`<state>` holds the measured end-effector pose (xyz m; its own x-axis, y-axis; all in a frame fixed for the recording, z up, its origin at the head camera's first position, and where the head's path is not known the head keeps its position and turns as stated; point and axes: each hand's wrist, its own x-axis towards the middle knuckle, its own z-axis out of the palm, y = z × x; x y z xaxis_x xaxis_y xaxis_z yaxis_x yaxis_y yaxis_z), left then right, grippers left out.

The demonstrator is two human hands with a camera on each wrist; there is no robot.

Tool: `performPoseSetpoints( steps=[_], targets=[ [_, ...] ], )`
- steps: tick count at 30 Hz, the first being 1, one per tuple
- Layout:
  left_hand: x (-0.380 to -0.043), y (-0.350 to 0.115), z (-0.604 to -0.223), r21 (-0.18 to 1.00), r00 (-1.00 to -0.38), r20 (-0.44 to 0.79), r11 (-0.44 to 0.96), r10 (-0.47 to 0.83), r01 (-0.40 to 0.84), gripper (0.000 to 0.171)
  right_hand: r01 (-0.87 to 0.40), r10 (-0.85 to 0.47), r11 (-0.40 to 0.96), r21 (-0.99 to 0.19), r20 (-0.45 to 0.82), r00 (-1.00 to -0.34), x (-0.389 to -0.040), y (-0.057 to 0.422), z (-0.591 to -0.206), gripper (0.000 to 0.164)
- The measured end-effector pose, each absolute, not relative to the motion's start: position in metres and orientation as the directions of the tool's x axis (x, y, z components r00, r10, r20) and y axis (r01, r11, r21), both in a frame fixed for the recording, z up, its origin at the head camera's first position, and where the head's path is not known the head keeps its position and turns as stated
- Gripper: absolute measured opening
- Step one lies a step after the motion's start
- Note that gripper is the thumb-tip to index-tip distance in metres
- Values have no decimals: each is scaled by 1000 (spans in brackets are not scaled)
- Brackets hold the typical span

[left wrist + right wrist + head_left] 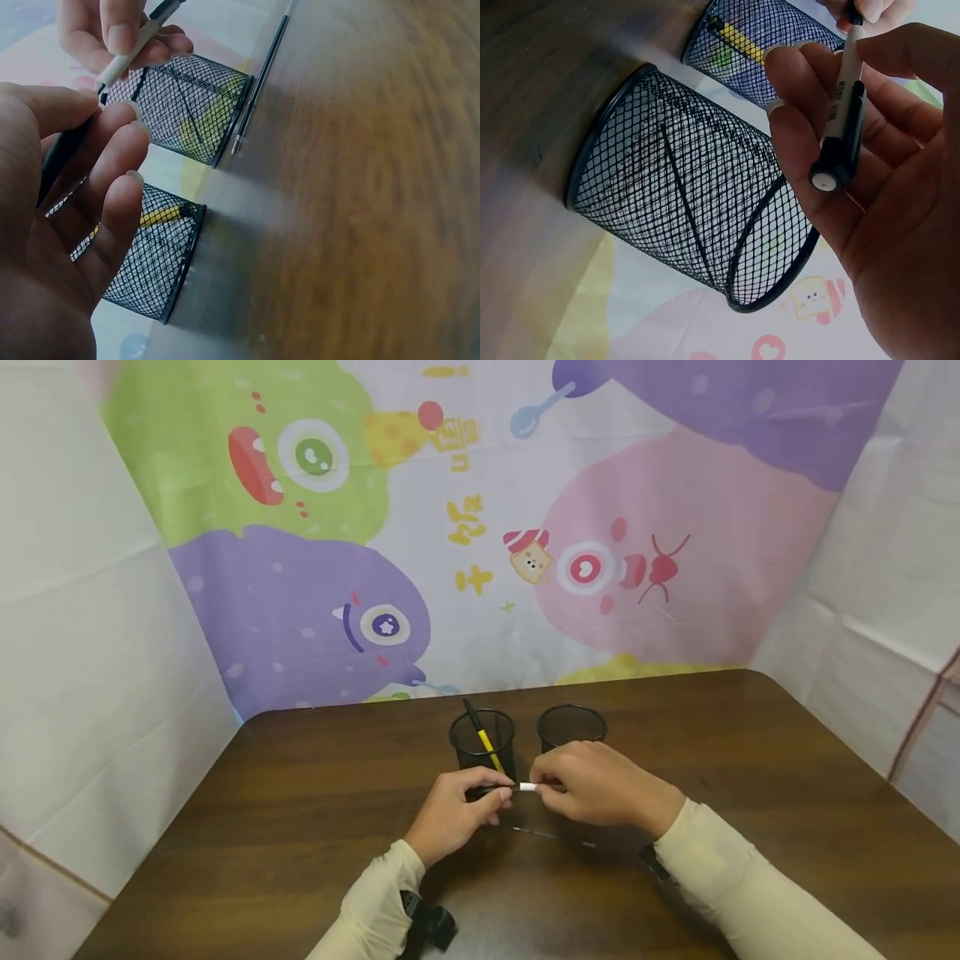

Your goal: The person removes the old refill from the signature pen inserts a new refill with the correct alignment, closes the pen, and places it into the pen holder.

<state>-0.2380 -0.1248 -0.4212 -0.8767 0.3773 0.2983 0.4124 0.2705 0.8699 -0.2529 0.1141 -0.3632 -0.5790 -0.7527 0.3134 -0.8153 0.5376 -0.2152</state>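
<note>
In the head view both hands meet above the table, in front of two mesh cups. My left hand (453,810) pinches the black front part (64,157) of a pen between thumb and fingers. The white barrel (845,94) of the pen, with a black clip and a white-ended top, is gripped by my right hand (600,785). The two parts are in line, end to end, with a thin dark bit at the joint in the left wrist view. Below the hands, a slim pen refill (262,79) with a metal tip lies on the tabletop.
The left black mesh cup (462,760) holds a yellow and black pen (487,742) leaning on its rim. To its right stands a second mesh cup (660,202). Behind the brown table (300,810) hangs a printed cartoon cloth (495,643); white cloth flanks both sides.
</note>
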Motion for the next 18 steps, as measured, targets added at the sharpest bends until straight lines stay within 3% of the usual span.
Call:
performPoseSetpoints(
  steps=[18],
  targets=[
    [-238,-125,-420,871,-879,297,270,374,410,12,-824,-764,529,-205,309,-567,-253,103,-361,5]
  ],
)
